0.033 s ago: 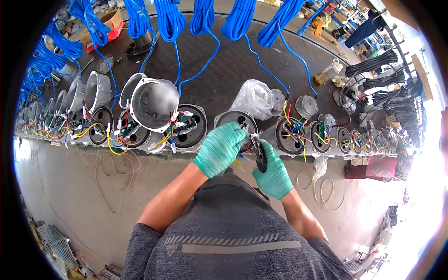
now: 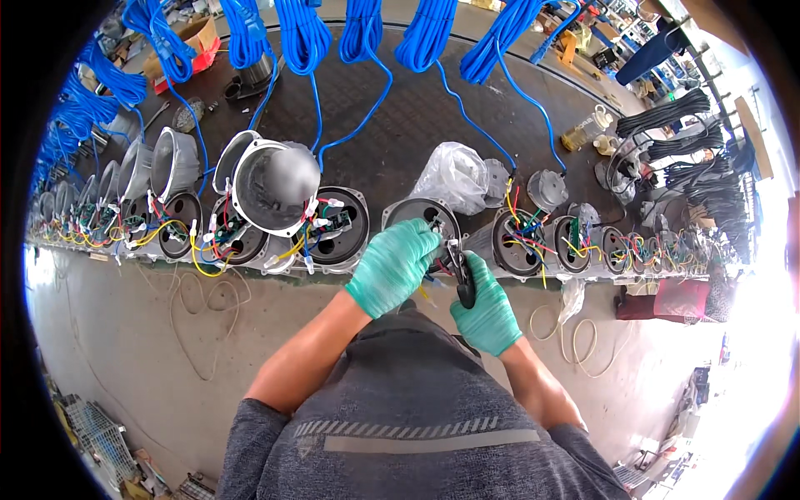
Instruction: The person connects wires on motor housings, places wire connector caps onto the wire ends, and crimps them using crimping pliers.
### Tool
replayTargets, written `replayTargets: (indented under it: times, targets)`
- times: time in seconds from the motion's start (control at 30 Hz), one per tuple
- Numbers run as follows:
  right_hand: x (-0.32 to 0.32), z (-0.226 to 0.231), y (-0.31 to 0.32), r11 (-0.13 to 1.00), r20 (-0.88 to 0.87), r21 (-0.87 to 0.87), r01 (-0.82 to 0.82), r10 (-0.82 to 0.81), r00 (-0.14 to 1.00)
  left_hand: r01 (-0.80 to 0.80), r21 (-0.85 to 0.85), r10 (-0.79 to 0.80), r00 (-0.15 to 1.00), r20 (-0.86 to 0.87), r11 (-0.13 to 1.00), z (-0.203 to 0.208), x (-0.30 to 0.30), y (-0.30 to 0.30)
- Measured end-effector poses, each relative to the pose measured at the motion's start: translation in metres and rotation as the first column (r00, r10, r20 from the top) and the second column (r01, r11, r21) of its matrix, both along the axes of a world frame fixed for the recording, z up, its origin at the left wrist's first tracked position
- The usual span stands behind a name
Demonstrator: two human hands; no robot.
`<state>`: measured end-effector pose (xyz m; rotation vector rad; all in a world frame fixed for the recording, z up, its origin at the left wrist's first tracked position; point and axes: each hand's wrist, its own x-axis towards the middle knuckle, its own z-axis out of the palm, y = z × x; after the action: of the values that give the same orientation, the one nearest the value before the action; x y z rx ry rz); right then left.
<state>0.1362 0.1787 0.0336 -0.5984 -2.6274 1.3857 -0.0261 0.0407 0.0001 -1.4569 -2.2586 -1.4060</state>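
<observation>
My left hand (image 2: 393, 262), in a green knit glove, has its fingertips pinched together over the near side of an open round metal housing (image 2: 400, 213). Thin wires (image 2: 437, 265) come out beneath those fingers, and a small pale tip shows just past them; the exact grip is partly hidden. Wrapped around black-handled pliers (image 2: 465, 287) is my right hand (image 2: 487, 310), gloved the same way. The pliers' metal jaws point up at the left fingertips, close to the wires. To the right sits another housing (image 2: 502, 265) with red, yellow and blue wires.
More wired housings (image 2: 333, 250) line the bench edge on both sides. A grey cylindrical shell (image 2: 254, 200) leans over the left ones. Behind are a clear plastic bag (image 2: 452, 175), coiled blue cables (image 2: 302, 37), a jug of yellowish liquid (image 2: 586, 129) and black cable bundles (image 2: 667, 112).
</observation>
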Motion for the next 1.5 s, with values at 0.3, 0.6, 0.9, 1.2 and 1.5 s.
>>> replayTargets:
  times: [0.3,0.6,0.9,1.2,1.5]
  targets:
    - [-0.008,-0.003,0.014,0.996,0.159,-0.072,-0.053,0.064,0.985,0.013,-0.019,-0.013,0.999,-0.044,1.0,0.005,-0.003,0.005]
    - [-0.053,0.145,0.112,0.904,0.227,0.304,-0.301,0.239,0.944,-0.178,0.068,0.153,0.948,0.28,0.982,-0.001,-0.001,0.003]
    - [-0.203,0.041,0.251,0.666,0.89,0.331,-0.668,0.016,0.456,-0.223,0.007,0.214,0.944,0.251,0.975,0.016,0.006,0.009]
    - [-0.238,-0.089,0.273,0.645,0.836,0.477,-0.597,-0.123,0.535,-0.253,-0.025,0.253,0.946,0.202,0.967,0.023,0.009,0.009]
    - [-0.228,-0.109,0.309,0.581,0.796,0.529,-0.618,-0.088,0.599,-0.243,-0.043,0.24,0.884,0.402,0.969,0.022,0.005,0.01]
